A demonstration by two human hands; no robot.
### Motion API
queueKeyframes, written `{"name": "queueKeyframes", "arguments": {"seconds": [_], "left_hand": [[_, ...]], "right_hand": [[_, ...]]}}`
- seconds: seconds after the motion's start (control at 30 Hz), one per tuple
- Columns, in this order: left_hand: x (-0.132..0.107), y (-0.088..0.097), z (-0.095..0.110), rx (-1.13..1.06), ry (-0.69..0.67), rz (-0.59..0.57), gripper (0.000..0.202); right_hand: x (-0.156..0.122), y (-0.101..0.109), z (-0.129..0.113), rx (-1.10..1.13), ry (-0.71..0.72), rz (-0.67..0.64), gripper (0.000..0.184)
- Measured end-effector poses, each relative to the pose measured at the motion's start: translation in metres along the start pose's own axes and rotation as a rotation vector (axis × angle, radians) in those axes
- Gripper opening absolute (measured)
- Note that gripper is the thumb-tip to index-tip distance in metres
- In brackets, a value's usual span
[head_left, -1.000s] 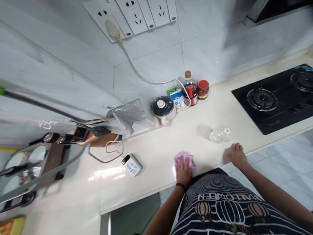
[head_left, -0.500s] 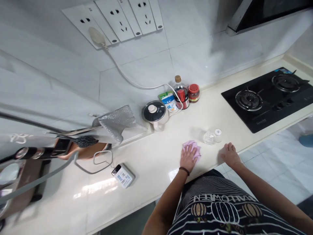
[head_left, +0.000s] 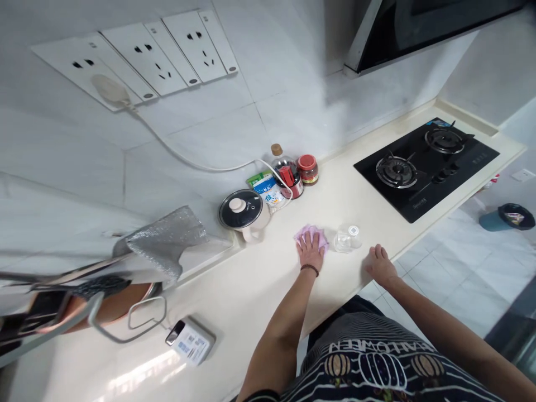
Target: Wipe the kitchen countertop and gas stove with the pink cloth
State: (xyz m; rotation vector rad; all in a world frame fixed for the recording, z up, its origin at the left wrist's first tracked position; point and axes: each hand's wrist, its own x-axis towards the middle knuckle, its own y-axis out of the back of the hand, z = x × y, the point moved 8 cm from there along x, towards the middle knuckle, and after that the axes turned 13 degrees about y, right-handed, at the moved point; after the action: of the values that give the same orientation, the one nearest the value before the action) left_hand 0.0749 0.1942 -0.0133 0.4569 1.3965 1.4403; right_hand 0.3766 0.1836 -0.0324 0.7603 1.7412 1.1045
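A pink cloth (head_left: 310, 235) is pressed flat on the countertop (head_left: 234, 290) under the spread left hand (head_left: 311, 252). Just beside it to the right a clear glass jar (head_left: 347, 239) is laid on its side. The right hand (head_left: 380, 266), loosely open, is rested on the counter edge. A small cooker (head_left: 244, 213) is stood close behind.

Along the back edge of your cream stone countertop (head_left: 234, 296) stand a white electric pot with a black lid (head_left: 243, 210), a cork-stoppered glass bottle (head_left: 283, 170) and a red-lidded jar (head_left: 307, 169), with a black two-burner gas hob (head_left: 422, 164) at its right end.
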Motion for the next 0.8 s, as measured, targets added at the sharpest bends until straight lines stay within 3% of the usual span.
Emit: {"name": "queueKeyframes", "arguments": {"seconds": [0.1, 0.17, 0.23, 0.3, 0.4, 0.57, 0.63, 0.7, 0.73, 0.8], "left_hand": [[-0.038, -0.029, 0.013, 0.018, -0.183, 0.01, 0.071], [-0.069, -0.048, 0.008, 0.025, -0.305, 0.038, 0.073], [-0.096, -0.064, -0.007, 0.033, -0.376, 0.018, 0.073], [-0.112, -0.068, -0.035, 0.042, -0.358, -0.013, 0.07], [-0.113, -0.043, -0.1, 0.056, -0.154, 0.032, 0.064], [-0.108, 0.034, -0.249, -0.034, 0.453, 0.288, 0.064], [-0.113, 0.054, -0.295, -0.103, 0.639, 0.374, 0.067], [-0.117, 0.065, -0.318, -0.156, 0.76, 0.44, 0.068], [-0.119, 0.066, -0.319, -0.173, 0.798, 0.466, 0.067], [-0.119, 0.06, -0.3, -0.186, 0.809, 0.486, 0.066]], "right_hand": [[0.0, 0.001, -0.001, -0.001, -0.008, 0.005, 0.079], [0.0, 0.001, -0.001, -0.002, -0.01, 0.007, 0.078], [0.0, 0.0, -0.002, -0.012, -0.009, 0.006, 0.078], [0.0, 0.0, -0.002, -0.028, 0.0, 0.013, 0.078], [0.001, -0.001, -0.002, -0.037, 0.023, 0.034, 0.08], [0.001, -0.001, -0.001, 0.003, 0.034, 0.07, 0.079], [0.001, 0.001, -0.002, 0.019, 0.038, 0.088, 0.079], [0.001, 0.002, -0.002, 0.029, 0.032, 0.09, 0.08], [0.0, 0.002, -0.002, 0.032, 0.023, 0.084, 0.08], [-0.001, 0.002, -0.002, 0.032, 0.002, 0.065, 0.08]]}}
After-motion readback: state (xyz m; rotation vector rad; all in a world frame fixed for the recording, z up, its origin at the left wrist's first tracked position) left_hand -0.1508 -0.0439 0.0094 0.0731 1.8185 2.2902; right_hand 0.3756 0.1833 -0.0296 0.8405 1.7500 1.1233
